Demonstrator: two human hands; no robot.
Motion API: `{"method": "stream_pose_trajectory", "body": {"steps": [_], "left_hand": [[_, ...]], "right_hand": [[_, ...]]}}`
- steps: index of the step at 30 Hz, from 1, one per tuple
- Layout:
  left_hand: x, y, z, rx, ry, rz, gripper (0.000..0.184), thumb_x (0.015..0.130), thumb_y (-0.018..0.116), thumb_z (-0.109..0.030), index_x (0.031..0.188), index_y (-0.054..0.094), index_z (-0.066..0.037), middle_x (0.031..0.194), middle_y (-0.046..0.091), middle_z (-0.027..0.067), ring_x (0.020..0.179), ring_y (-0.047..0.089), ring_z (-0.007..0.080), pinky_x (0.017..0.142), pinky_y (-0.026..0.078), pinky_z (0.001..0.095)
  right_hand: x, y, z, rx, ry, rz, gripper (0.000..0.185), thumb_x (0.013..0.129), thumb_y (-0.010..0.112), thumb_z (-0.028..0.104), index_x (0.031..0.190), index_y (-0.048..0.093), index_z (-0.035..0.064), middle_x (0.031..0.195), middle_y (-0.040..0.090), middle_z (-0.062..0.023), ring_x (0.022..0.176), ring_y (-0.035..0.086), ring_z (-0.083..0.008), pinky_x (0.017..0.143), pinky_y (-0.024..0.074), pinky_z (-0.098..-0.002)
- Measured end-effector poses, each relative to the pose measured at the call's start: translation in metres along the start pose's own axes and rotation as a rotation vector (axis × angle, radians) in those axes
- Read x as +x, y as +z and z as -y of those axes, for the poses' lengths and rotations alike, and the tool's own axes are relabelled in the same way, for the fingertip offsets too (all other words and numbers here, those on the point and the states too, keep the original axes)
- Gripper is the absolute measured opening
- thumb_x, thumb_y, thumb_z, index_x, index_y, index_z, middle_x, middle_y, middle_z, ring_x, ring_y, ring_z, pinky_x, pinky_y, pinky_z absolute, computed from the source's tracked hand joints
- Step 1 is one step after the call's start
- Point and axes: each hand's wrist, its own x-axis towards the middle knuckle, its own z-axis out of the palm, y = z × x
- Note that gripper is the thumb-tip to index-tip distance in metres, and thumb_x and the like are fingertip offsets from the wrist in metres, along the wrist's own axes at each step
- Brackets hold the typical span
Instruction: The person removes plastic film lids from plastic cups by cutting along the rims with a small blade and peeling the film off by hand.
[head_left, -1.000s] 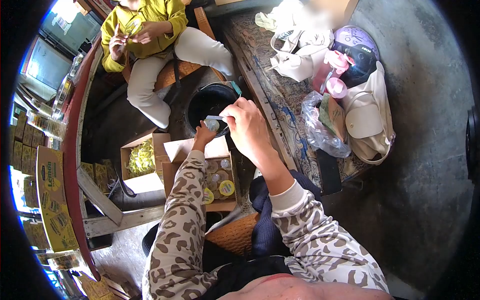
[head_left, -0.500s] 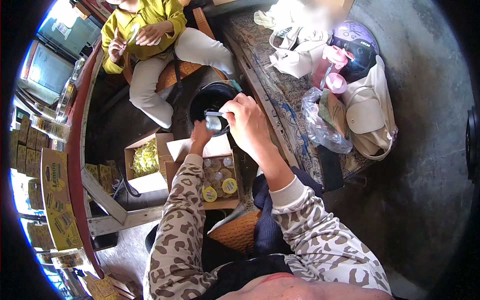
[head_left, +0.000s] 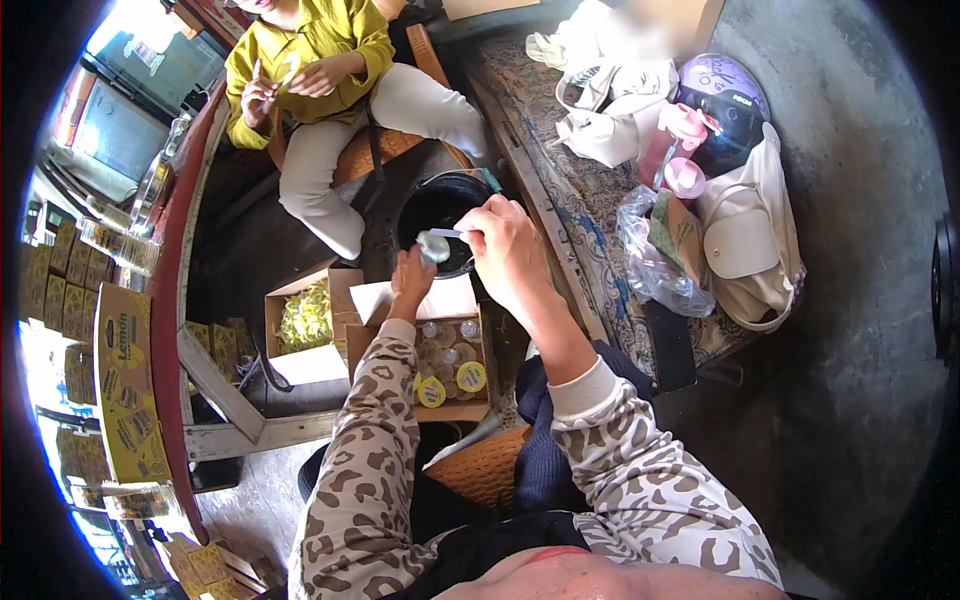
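My left hand (head_left: 411,279) holds a small clear cup (head_left: 433,247) at the near edge of a black bucket (head_left: 432,205). Closed round the handle of a light-coloured blade-like tool (head_left: 446,233), my right hand (head_left: 507,250) is just right of the cup, and the tool's tip reaches the cup's rim. Below my left hand stands an open cardboard box (head_left: 467,410) with several clear cups, two of them with yellow labels (head_left: 471,376). To its left is another box (head_left: 340,352) full of yellow-green pieces (head_left: 306,316).
Across from me a seated person (head_left: 310,85) in a yellow-green top holds a small item in both hands. At the right, a patterned bench (head_left: 570,190) carries bags (head_left: 745,245), a pink bottle (head_left: 680,130) and a helmet (head_left: 722,95). Yellow cartons (head_left: 130,385) stand at the left.
The view has shifted, so the surroundings appear further right. The cup in my left hand has tilted and turned beside the tool. The other person's hands have moved slightly.
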Motion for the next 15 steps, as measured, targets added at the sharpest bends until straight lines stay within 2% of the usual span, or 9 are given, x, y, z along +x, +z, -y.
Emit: {"method": "stream_pose_trajectory", "body": {"steps": [2, 4, 6, 8, 10, 11, 13, 14, 15], "left_hand": [[0.000, 0.005, 0.017, 0.171, 0.110, 0.314, 0.073, 0.079, 0.077, -0.034, 0.143, 0.048, -0.014, 0.131, 0.057, 0.0245, 0.116, 0.060, 0.0430, 0.096, 0.050, 0.0518], [-0.011, -0.006, 0.011, 0.070, 0.104, 0.286, 0.068, 0.082, 0.075, -0.035, 0.141, 0.049, -0.013, 0.129, 0.059, 0.0242, 0.118, 0.059, 0.0428, 0.097, 0.049, 0.0528], [-0.023, -0.019, 0.005, -0.002, 0.065, 0.120, 0.067, 0.083, 0.074, -0.035, 0.140, 0.050, -0.011, 0.129, 0.060, 0.0257, 0.119, 0.058, 0.0433, 0.099, 0.048, 0.0526], [-0.032, -0.036, 0.010, -0.069, 0.114, 0.113, 0.072, 0.085, 0.074, -0.037, 0.145, 0.046, -0.010, 0.130, 0.059, 0.0269, 0.119, 0.058, 0.0430, 0.100, 0.047, 0.0511], [-0.042, -0.052, 0.013, -0.332, 0.230, 0.055, 0.074, 0.091, 0.071, -0.034, 0.152, 0.037, -0.011, 0.131, 0.060, 0.0213, 0.115, 0.061, 0.0333, 0.094, 0.050, 0.0445], [-0.048, -0.061, 0.017, -0.327, 0.228, 0.048, 0.074, 0.091, 0.071, -0.034, 0.152, 0.037, -0.011, 0.131, 0.060, 0.0213, 0.115, 0.061, 0.0333, 0.094, 0.050, 0.0445], [-0.074, -0.112, -0.002, -0.815, -0.091, 0.318, 0.068, 0.096, 0.068, -0.029, 0.154, 0.036, -0.013, 0.134, 0.059, 0.0125, 0.112, 0.059, 0.0199, 0.090, 0.048, 0.0353], [-0.084, -0.126, -0.002, -0.812, -0.094, 0.308, 0.068, 0.096, 0.068, -0.029, 0.154, 0.036, -0.013, 0.134, 0.059, 0.0125, 0.112, 0.059, 0.0199, 0.090, 0.048, 0.0353], [-0.095, -0.140, 0.002, -0.942, -0.061, 0.267, 0.066, 0.097, 0.067, -0.027, 0.154, 0.036, -0.014, 0.133, 0.058, 0.0100, 0.111, 0.058, 0.0162, 0.089, 0.047, 0.0323]], "right_hand": [[0.000, 0.001, 0.000, 0.002, 0.008, 0.015, 0.007, 0.086, 0.067, 0.002, 0.088, 0.070, 0.0082, 0.088, 0.060, -0.0103, 0.089, 0.062, -0.0313, 0.077, 0.0509, -0.0431], [0.000, 0.000, 0.002, 0.003, 0.011, 0.032, 0.007, 0.086, 0.066, 0.002, 0.087, 0.070, 0.0082, 0.088, 0.060, -0.0100, 0.090, 0.062, -0.0309, 0.077, 0.0509, -0.0431], [0.000, 0.000, 0.003, 0.018, 0.021, 0.053, 0.006, 0.085, 0.068, 0.003, 0.087, 0.070, 0.0078, 0.090, 0.060, -0.0103, 0.092, 0.061, -0.0310, 0.080, 0.0506, -0.0434], [-0.002, 0.000, 0.005, 0.035, 0.039, 0.071, 0.005, 0.084, 0.070, 0.004, 0.087, 0.071, 0.0073, 0.091, 0.061, -0.0105, 0.094, 0.061, -0.0310, 0.083, 0.0502, -0.0438], [-0.002, -0.001, 0.007, 0.026, 0.028, 0.065, 0.005, 0.084, 0.070, 0.004, 0.087, 0.070, 0.0073, 0.090, 0.061, -0.0104, 0.093, 0.061, -0.0310, 0.083, 0.0507, -0.0435], [-0.002, -0.002, 0.008, 0.034, 0.023, 0.065, 0.005, 0.084, 0.070, 0.004, 0.087, 0.070, 0.0073, 0.090, 0.061, -0.0104, 0.093, 0.061, -0.0310, 0.083, 0.0507, -0.0435], [-0.003, -0.003, 0.010, 0.049, 0.027, 0.055, 0.005, 0.083, 0.070, 0.003, 0.087, 0.071, 0.0075, 0.091, 0.061, -0.0103, 0.092, 0.061, -0.0310, 0.083, 0.0510, -0.0430], [-0.003, -0.003, 0.010, 0.056, 0.021, 0.056, 0.005, 0.083, 0.070, 0.003, 0.087, 0.071, 0.0075, 0.091, 0.061, -0.0103, 0.092, 0.061, -0.0310, 0.083, 0.0510, -0.0430], [-0.003, -0.003, 0.011, 0.056, 0.020, 0.054, 0.006, 0.083, 0.071, 0.003, 0.087, 0.071, 0.0077, 0.090, 0.061, -0.0102, 0.092, 0.061, -0.0309, 0.083, 0.0512, -0.0428]]}}
